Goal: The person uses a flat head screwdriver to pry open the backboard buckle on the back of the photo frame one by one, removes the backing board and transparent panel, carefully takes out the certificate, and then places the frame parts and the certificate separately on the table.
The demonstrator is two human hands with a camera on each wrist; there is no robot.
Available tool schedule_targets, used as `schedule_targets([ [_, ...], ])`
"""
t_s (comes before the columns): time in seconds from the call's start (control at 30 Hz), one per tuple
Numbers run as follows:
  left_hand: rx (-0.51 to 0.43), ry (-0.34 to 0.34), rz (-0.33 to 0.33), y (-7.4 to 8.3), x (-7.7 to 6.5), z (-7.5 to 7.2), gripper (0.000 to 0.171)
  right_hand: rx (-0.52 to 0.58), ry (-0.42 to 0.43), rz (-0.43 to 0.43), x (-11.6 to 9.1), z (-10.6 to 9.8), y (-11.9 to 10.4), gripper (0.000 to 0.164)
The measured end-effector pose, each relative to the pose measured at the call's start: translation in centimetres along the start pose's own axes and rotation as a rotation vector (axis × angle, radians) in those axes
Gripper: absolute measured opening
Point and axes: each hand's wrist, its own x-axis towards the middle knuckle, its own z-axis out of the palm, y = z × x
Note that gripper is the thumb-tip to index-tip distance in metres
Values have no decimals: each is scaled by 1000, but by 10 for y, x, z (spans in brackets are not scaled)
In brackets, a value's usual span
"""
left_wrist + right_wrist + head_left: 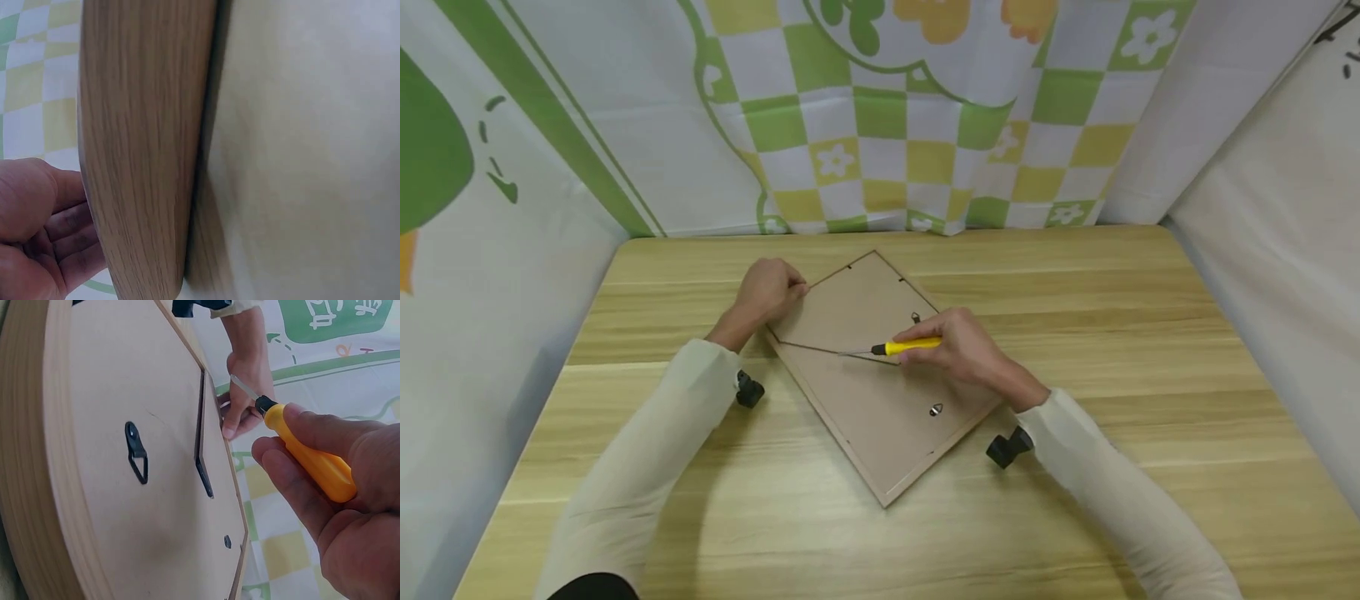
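A picture frame (865,408) lies back side up on the table, turned cornerwise. Its beige backing carries two metal hanging rings, one (936,410) near the right edge and the other (915,317) further back. My left hand (766,292) grips the frame's far left edge; in the right wrist view its thumb lies along that edge. My right hand (962,346) holds a yellow-handled screwdriver (916,344) over the backing. The thin metal tip points left, overlapping a dark line across the backing in the head view. Wood-grained moulding (147,144) fills much of the left wrist view.
The wooden table (1150,358) extends around the frame. Behind it hangs a green, yellow and white checked curtain (880,150), with pale cloth at both sides. Small black cameras (749,389) are strapped at the wrists.
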Motion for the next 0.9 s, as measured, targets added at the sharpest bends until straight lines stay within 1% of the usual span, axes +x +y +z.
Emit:
schedule_targets([
  [0.2, -3, 49, -10, 0, -16, 0, 21, 14, 18, 15, 0, -2, 2, 25],
  [0.33, 1, 52, -36, 2, -29, 0, 22, 30, 21, 13, 0, -4, 4, 26],
  [0.5, 22, 63, -25, 6, -43, 1, 24, 41, 19, 55, 0, -6, 4, 26],
  [0.63, 12, 47, -21, 10, -51, 2, 24, 43, 20, 82, 1, -7, 3, 27],
  [0.77, -7, 22, -26, 14, -60, 2, 27, 20, 39, 70, 2, -8, 2, 27],
  [0.9, -31, 21, -33, 17, -68, 3, 30, -1, 61, 63, 3, -8, 2, 27],
])
